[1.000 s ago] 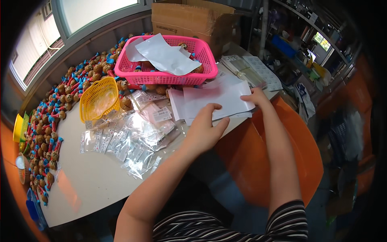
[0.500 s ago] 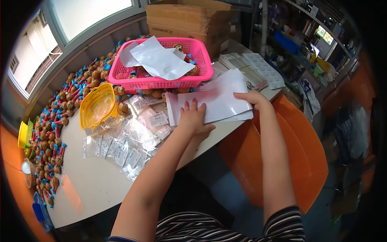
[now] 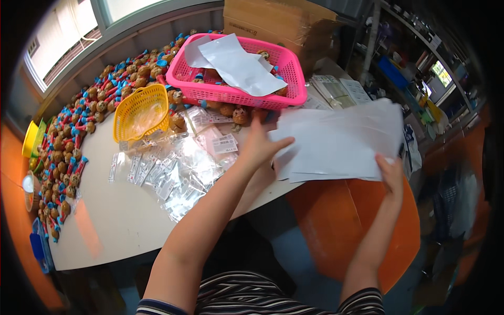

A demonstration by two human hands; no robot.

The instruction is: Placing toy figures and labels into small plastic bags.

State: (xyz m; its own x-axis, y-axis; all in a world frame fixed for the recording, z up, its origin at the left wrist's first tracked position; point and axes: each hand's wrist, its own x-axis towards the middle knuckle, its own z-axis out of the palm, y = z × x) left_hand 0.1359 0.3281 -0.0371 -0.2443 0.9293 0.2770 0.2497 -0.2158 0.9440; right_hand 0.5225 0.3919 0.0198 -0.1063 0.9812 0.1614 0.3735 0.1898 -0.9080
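A loose stack of glossy white sheets (image 3: 336, 139) is tilted up over the right front edge of the table. My right hand (image 3: 390, 176) grips its lower right corner, thumb on top and fingers underneath. At the stack's left edge is my left hand (image 3: 260, 144), thumb spread away from the fingers and its tip by the sheets; it is slightly blurred. Just beyond that hand, a pink plastic basket (image 3: 236, 98) holds more white sheets (image 3: 239, 65) lying over brown-headed figures with red and blue parts.
A yellow basket (image 3: 140, 113) stands beside clear packets with labels (image 3: 178, 178). Many brown, red and blue figures (image 3: 68, 163) line the table's left and back edge. A cardboard box (image 3: 281, 31) is behind; an orange bin (image 3: 352, 220) sits below the right edge.
The stack has shifted right and been raised off the table, its sheets fanned slightly. My right hand moved right and down with it; my left hand came off its top to the left edge.
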